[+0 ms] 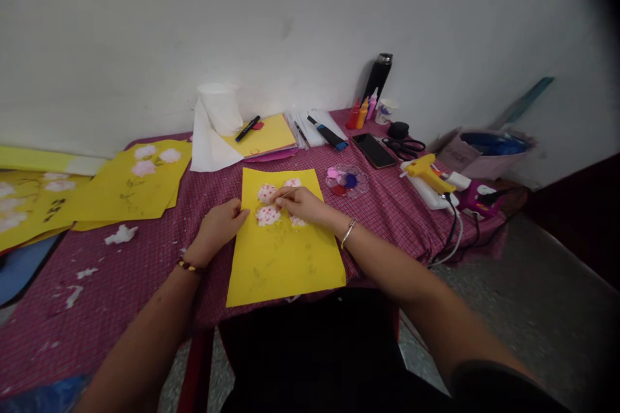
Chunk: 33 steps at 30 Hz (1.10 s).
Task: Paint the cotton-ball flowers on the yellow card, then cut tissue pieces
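A yellow paper sheet [283, 251] is seen lying on a checked cloth [145, 258], directly under both hands. The left hand [220, 226] is loosely curled and pressed on the sheet's left edge. The right hand [303, 203] is pinched around a thin stick [285, 194], its tip set among white, red-dotted paper flowers [267, 214]; one flower is partly hidden beneath the fingers. Faint pencil marks below the hands are too dim to read. Just right of the right hand, a paint palette [346, 181] is placed.
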Each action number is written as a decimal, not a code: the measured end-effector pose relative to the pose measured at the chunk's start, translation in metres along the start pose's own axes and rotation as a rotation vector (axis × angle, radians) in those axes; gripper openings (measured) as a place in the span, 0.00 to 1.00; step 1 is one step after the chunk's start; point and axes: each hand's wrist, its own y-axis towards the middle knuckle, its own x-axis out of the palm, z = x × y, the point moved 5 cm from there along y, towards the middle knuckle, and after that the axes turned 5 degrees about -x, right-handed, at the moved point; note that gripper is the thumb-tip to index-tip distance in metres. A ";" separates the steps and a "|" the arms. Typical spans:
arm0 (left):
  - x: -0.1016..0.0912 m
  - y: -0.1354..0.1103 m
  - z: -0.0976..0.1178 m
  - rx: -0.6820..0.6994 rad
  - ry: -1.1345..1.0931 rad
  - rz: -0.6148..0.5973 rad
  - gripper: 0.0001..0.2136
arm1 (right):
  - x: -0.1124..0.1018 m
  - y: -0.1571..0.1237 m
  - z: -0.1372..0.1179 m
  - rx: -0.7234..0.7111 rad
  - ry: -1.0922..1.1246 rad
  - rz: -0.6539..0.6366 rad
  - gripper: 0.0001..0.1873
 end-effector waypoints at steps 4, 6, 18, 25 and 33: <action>0.001 0.000 -0.001 0.003 -0.006 0.011 0.12 | -0.006 -0.003 -0.011 -0.096 -0.005 0.087 0.12; 0.002 0.001 -0.001 -0.005 -0.003 0.014 0.12 | -0.005 -0.005 -0.017 -0.123 -0.005 0.078 0.13; 0.000 0.000 0.002 0.001 0.043 0.003 0.10 | 0.012 -0.010 -0.022 -0.200 -0.269 -0.052 0.13; 0.002 0.001 0.001 0.029 0.080 -0.011 0.09 | 0.012 -0.008 -0.023 -0.207 -0.154 -0.033 0.14; 0.002 0.002 0.000 0.044 0.063 -0.013 0.10 | -0.022 -0.008 -0.022 -0.161 -0.155 0.088 0.12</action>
